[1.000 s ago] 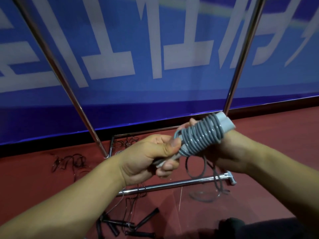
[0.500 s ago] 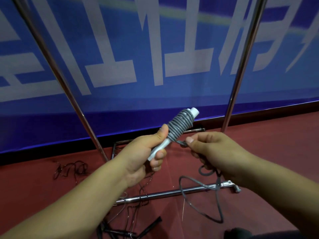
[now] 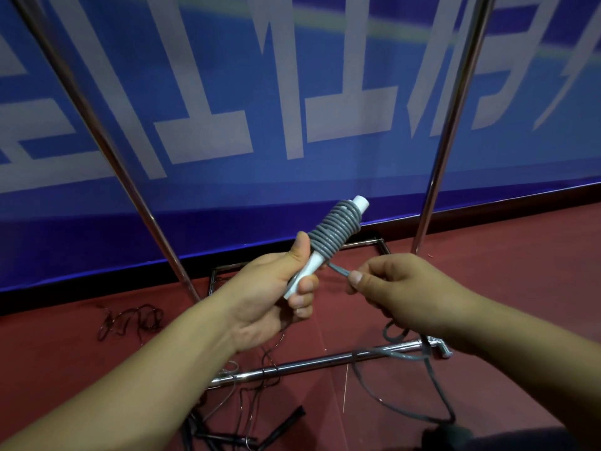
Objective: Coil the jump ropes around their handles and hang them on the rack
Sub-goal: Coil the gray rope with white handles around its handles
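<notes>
My left hand (image 3: 276,288) grips the lower end of a pale grey jump-rope handle (image 3: 310,268), which tilts up to the right. Grey rope is coiled in tight turns (image 3: 335,232) around the handle's upper part. My right hand (image 3: 400,288) pinches the free grey rope (image 3: 340,270) just below the coil. The rest of that rope hangs under my right wrist and loops (image 3: 406,402) down to the floor. The chrome rack's two uprights (image 3: 452,125) rise behind my hands.
The rack's base bar (image 3: 309,364) lies on the red floor below my hands. Black jump ropes with black handles (image 3: 279,431) are tangled at the bottom centre, and another black rope (image 3: 130,320) lies at the left. A blue banner wall (image 3: 292,92) stands close behind.
The handle swung from my right side to the centre and now tilts upright in my left hand. My right hand left the coil and drew the free rope out below it.
</notes>
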### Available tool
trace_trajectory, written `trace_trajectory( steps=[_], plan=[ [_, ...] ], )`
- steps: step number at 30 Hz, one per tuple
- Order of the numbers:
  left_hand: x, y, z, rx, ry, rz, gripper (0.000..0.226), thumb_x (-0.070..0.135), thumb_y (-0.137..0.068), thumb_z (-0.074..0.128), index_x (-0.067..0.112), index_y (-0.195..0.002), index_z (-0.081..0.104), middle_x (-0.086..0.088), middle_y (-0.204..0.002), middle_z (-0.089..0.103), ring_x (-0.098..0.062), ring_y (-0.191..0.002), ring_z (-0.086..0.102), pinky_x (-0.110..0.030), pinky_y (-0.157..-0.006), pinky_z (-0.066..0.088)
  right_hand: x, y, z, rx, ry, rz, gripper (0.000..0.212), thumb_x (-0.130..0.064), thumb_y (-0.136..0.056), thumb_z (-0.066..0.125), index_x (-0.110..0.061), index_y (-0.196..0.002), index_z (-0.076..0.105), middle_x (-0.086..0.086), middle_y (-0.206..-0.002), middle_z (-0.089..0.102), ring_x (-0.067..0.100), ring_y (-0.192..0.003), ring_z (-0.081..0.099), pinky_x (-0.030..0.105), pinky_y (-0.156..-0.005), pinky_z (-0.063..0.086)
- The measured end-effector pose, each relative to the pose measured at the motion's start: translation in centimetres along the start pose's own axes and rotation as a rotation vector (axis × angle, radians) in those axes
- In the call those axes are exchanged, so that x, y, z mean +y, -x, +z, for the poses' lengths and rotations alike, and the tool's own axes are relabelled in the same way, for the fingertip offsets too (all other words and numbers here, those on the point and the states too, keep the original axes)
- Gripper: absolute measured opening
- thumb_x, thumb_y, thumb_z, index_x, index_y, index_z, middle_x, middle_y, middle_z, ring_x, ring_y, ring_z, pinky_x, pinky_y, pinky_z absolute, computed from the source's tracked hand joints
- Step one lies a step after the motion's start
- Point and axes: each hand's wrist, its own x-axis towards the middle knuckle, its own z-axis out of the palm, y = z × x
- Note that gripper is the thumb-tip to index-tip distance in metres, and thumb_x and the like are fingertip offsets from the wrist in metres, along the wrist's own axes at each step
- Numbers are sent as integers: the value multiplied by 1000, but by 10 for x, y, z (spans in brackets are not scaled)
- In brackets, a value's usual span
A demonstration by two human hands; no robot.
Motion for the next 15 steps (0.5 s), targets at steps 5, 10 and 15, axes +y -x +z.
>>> trace_trajectory(
  steps=[5, 10, 15],
  plan=[
    [0, -2, -4, -6, -12, -41, 26, 33, -91, 57, 13, -108, 57, 3, -56, 40, -6, -41, 30, -19, -44, 30, -3, 3, -2, -1, 28, 8, 27, -38, -98, 57, -22, -81, 72, 1, -64, 46, 8, -48, 41, 18, -43, 39],
    [-7, -12, -4, 192, -136, 21, 24, 35, -94, 61, 11, -95, 59, 4, -52, 38, -5, -37, 25, -19, -40, 23, -11, 7, 8, 8, 220, -109, 25, -34, -99, 55, -22, -82, 68, -8, -51, 45, 2, -42, 44, 11, -43, 35],
    [-14, -19, -8, 314, -480, 194, 38, 39, -95, 62, 2, -83, 62, -2, -52, 44, -9, -37, 29, -20, -39, 27, -10, 8, 12, 27, 337, -154, 28, -37, -98, 54, -18, -84, 68, -7, -54, 47, 2, -50, 46, 16, -51, 36]
  ],
)
